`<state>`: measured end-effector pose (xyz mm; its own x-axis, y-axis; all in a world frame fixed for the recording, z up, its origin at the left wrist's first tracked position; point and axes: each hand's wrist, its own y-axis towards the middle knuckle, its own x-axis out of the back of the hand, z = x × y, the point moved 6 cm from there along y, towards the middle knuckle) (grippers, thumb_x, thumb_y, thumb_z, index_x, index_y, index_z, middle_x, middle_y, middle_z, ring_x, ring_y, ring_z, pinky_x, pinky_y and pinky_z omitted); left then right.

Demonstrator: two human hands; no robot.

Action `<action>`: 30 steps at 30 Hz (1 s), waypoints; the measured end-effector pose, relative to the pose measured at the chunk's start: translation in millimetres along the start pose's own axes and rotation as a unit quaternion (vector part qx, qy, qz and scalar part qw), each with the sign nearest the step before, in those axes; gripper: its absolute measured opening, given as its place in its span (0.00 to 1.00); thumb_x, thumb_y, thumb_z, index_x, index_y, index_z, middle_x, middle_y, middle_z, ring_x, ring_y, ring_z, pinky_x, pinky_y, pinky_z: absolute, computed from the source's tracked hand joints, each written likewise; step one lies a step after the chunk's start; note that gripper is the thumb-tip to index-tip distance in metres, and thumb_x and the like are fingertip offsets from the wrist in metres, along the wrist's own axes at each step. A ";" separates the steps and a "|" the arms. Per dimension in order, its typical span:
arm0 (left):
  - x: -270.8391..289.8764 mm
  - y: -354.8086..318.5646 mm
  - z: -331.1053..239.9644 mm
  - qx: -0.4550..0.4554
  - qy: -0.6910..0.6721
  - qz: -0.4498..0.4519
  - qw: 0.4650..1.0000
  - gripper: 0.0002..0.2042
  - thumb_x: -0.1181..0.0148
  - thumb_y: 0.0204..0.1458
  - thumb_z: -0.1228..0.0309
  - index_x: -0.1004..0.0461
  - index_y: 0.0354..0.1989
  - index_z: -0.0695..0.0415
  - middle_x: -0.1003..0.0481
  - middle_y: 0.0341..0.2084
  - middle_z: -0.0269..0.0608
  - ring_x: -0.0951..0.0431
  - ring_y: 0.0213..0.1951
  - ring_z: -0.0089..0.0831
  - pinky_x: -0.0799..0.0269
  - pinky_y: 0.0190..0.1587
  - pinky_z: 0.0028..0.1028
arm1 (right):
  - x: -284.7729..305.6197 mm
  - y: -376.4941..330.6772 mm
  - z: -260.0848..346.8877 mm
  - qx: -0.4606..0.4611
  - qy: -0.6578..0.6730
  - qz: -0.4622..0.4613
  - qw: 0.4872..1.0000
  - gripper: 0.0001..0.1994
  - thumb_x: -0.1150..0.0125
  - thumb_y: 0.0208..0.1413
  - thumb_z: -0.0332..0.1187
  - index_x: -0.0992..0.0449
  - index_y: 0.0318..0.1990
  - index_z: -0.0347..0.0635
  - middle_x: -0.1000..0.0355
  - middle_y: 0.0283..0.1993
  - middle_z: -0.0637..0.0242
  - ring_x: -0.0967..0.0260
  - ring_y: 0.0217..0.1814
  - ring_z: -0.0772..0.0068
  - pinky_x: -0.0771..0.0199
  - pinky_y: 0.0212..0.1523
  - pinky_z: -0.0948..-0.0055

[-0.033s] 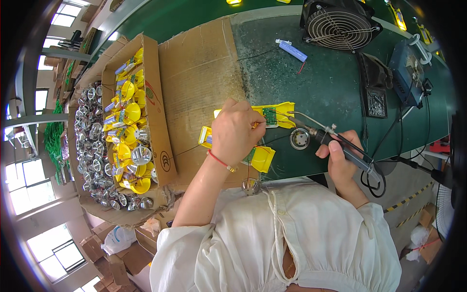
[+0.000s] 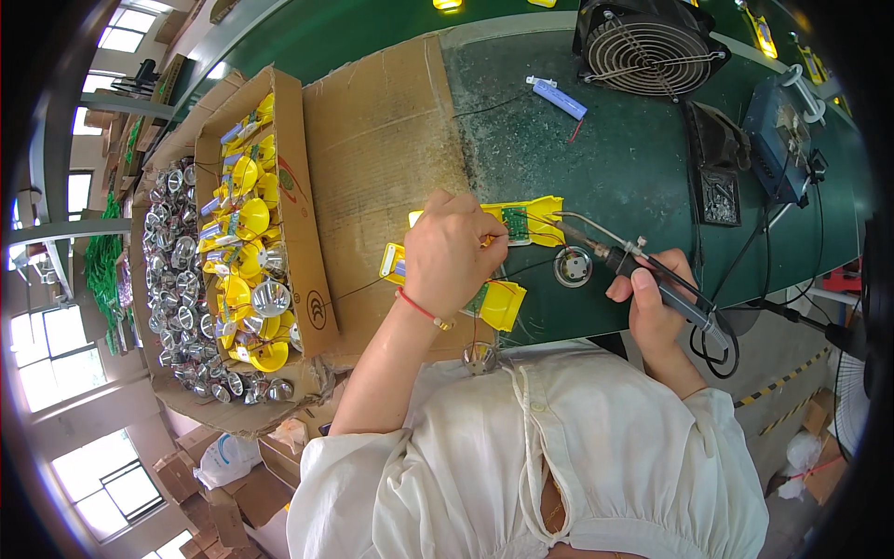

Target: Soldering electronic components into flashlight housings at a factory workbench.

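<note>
My left hand is closed in a pinch over a yellow plastic housing; what its fingertips hold is hidden. A small green circuit board with thin wires sits in that housing. In my right hand is a soldering iron with a thin bent metal tube alongside, its tip pointing at the housing's right end. Nearer my body lies a second yellow housing, partly behind my left hand. A round silver reflector rests just below the iron's tip.
On the left stands a cardboard box of yellow housings, beside many silver reflectors. A cardboard sheet covers part of the green table. Farther back are a blue battery, a black fan, a screw tray and a blue soldering station.
</note>
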<state>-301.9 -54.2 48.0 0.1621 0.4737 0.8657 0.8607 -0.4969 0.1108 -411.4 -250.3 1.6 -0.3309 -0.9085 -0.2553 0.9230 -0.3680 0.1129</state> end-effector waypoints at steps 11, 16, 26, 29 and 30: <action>12.8 28.9 -2.4 -0.039 -0.014 0.032 0.999 0.05 0.40 0.38 0.70 0.23 0.24 0.54 0.28 0.22 0.39 0.28 0.30 0.37 0.31 0.33 0.32 | 48.4 9.7 4.8 0.057 -0.087 -0.093 0.990 0.07 0.47 0.52 0.27 0.37 0.33 0.34 0.33 0.19 0.62 0.34 0.19 0.76 0.31 0.23 0.78; 23.3 130.8 17.3 -0.061 0.045 -0.005 0.997 0.08 0.44 0.44 0.69 0.24 0.34 0.51 0.27 0.29 0.41 0.27 0.36 0.40 0.31 0.39 0.34 | 51.0 8.8 -0.4 0.042 -0.084 -0.105 0.990 0.06 0.47 0.52 0.26 0.37 0.33 0.34 0.33 0.19 0.63 0.34 0.20 0.77 0.31 0.24 0.79; -46.5 205.0 24.8 -0.137 -0.057 0.216 0.965 0.15 0.37 0.37 0.76 0.25 0.37 0.51 0.30 0.29 0.39 0.29 0.34 0.33 0.32 0.39 0.29 | 50.8 11.2 -4.8 0.008 -0.064 -0.113 0.991 0.06 0.48 0.52 0.25 0.38 0.33 0.34 0.33 0.19 0.62 0.33 0.20 0.76 0.31 0.24 0.78; -48.9 202.1 28.3 -0.119 -0.067 0.200 0.970 0.13 0.36 0.36 0.73 0.25 0.35 0.51 0.30 0.27 0.38 0.29 0.32 0.32 0.33 0.37 0.29 | 52.2 10.8 -4.7 0.014 -0.057 -0.122 0.991 0.06 0.48 0.52 0.26 0.38 0.33 0.34 0.33 0.19 0.62 0.33 0.19 0.76 0.30 0.24 0.77; -49.5 201.1 31.6 -0.113 -0.070 0.177 0.975 0.13 0.35 0.36 0.72 0.25 0.34 0.52 0.31 0.26 0.38 0.29 0.31 0.32 0.33 0.36 0.29 | 51.4 10.7 -4.2 0.015 -0.056 -0.119 0.991 0.06 0.48 0.52 0.26 0.38 0.33 0.34 0.33 0.19 0.62 0.33 0.19 0.76 0.30 0.24 0.77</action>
<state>-121.5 -154.6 12.0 0.5078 0.3307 0.7955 0.6136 -0.7870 -0.0646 -417.8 -300.2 -14.3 -0.5605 -0.8103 -0.1709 0.8098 -0.5795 0.0915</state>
